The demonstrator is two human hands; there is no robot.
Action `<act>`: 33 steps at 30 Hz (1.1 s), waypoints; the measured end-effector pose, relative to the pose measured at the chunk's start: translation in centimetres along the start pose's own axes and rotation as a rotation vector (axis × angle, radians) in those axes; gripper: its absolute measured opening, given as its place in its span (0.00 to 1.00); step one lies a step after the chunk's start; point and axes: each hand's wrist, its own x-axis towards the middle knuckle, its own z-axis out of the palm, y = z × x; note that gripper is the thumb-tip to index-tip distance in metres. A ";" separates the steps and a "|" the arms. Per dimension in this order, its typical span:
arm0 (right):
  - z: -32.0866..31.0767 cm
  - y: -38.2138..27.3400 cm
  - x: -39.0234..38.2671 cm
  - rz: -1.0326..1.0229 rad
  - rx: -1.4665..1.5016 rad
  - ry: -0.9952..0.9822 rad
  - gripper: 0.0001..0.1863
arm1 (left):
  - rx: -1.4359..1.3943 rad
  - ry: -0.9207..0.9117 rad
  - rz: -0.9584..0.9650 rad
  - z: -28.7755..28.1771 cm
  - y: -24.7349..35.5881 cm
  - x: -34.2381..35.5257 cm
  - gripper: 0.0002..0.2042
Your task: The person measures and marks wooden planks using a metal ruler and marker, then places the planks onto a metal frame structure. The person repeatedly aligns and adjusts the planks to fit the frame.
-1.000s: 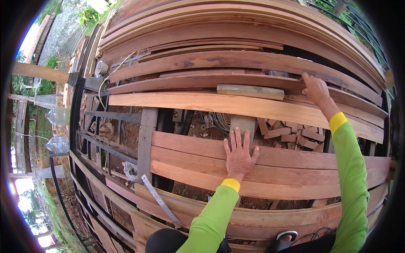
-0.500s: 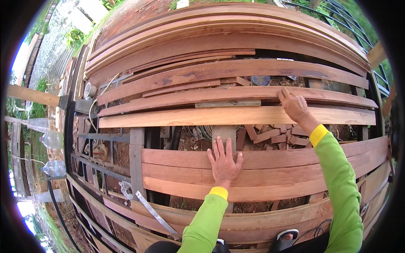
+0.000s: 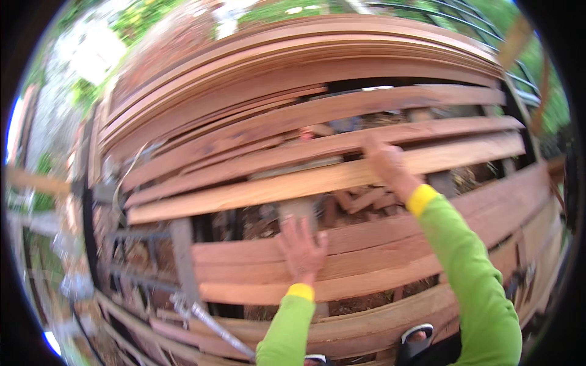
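Note:
My left hand [image 3: 300, 249] rests palm down with spread fingers on the near group of reddish planks [image 3: 372, 256], beside a grey timber support [image 3: 296, 208]. My right hand [image 3: 387, 161] is farther forward, its blurred fingers curled on a reddish plank [image 3: 452, 127] in the middle rows. A paler orange plank [image 3: 244, 192] lies just under that one and crosses beneath my right hand. Short wood offcuts [image 3: 366, 198] show in the gap between the plank groups. A silver metal straight bar [image 3: 220, 326] lies at the lower left of my left arm.
Stacked long planks [image 3: 287, 55] fill the back. A dark metal frame [image 3: 143, 235] and clear plastic bottles [image 3: 76, 283] are at the left. My sandalled foot [image 3: 416, 338] shows at the bottom. Dark railings [image 3: 464, 27] and greenery stand at the back right.
The view has tilted and blurred, so the planks slant upward to the right. My right hand sits farther left in the picture, still at the middle plank; my left hand stays spread on the near planks.

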 end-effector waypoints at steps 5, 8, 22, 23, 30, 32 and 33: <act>-1.6 -0.1 0.3 0.009 0.213 0.219 0.16 | -0.012 -0.027 -0.009 0.7 0.2 0.0 0.31; -1.9 0.5 -0.3 0.051 0.300 0.184 0.17 | -0.010 -0.050 0.001 0.8 0.7 0.0 0.31; -2.1 -0.1 -0.1 0.041 0.306 0.245 0.10 | 0.004 -0.021 0.010 0.6 0.2 0.0 0.30; -2.2 -0.3 -0.2 0.053 0.312 0.317 0.09 | 0.007 -0.017 0.008 0.7 0.1 0.0 0.30; -3.2 0.9 2.4 -0.042 0.154 0.024 0.10 | -0.035 -0.058 -0.003 0.6 0.4 0.0 0.31; -2.7 1.2 2.3 -0.022 0.164 0.042 0.08 | -0.028 -0.053 -0.002 0.7 0.2 0.0 0.31; -2.5 1.5 2.3 -0.065 0.144 0.077 0.08 | -0.023 -0.049 -0.004 0.7 0.1 -0.1 0.31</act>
